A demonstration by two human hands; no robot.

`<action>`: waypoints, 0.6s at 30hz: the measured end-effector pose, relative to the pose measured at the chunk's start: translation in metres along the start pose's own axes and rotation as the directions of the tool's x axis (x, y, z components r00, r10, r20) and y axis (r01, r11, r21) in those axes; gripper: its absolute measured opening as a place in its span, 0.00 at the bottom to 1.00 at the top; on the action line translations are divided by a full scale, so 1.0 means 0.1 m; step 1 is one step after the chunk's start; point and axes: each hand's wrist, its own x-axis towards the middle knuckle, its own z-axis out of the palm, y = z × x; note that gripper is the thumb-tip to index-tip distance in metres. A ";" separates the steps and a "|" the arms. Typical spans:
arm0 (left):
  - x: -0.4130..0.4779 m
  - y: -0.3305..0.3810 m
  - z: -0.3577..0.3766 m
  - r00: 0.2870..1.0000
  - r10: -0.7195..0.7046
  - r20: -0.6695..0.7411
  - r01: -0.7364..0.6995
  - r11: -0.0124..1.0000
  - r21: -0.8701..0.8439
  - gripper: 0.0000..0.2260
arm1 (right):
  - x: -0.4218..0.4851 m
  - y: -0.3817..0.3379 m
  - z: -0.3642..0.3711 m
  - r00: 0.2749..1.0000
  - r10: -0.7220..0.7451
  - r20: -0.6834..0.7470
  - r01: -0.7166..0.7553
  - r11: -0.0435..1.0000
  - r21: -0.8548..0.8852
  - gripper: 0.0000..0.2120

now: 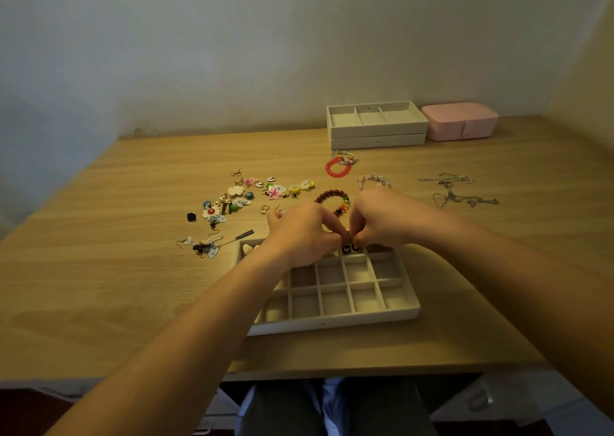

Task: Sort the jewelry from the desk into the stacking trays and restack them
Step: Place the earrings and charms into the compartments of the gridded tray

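Note:
A cream gridded tray point(335, 316) lies on the desk in front of me. My left hand point(300, 233) and my right hand point(382, 219) meet over its far row, fingertips pinched together on something too small to make out. Two black round earrings point(350, 248) sit in a far compartment just below the fingertips, and pale heart-shaped pieces point(248, 249) lie in the far left compartment. Loose earrings and charms point(246, 196) are scattered left of my hands. A dark red bead bracelet point(332, 198) lies just beyond them.
Two stacked cream trays point(377, 126) stand at the back, with a pink box point(460, 120) to their right. A red bracelet point(337, 167), a clear bead bracelet point(373, 180) and tangled silver chains point(457, 191) lie on the wooden desk point(116, 269).

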 end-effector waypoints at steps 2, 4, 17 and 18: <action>0.00 0.00 0.00 1.000 0.002 -0.004 -0.002 1.000 0.006 0.04 | 0.00 -0.02 0.00 1.000 -0.001 -0.004 0.001 0.999 -0.037 0.03; 0.00 0.01 0.00 1.000 0.005 -0.005 -0.005 1.000 0.011 0.03 | -0.01 -0.03 0.00 1.000 0.000 -0.007 0.000 0.999 -0.040 0.03; 0.03 0.06 0.06 1.000 -0.003 -0.024 0.003 1.000 0.015 0.05 | -0.03 0.05 0.02 0.999 -0.040 0.017 0.039 0.999 0.033 0.07; 0.03 0.07 0.06 1.000 -0.003 -0.025 0.003 1.000 0.016 0.05 | -0.03 0.06 0.03 0.999 -0.040 0.022 0.040 0.999 0.036 0.07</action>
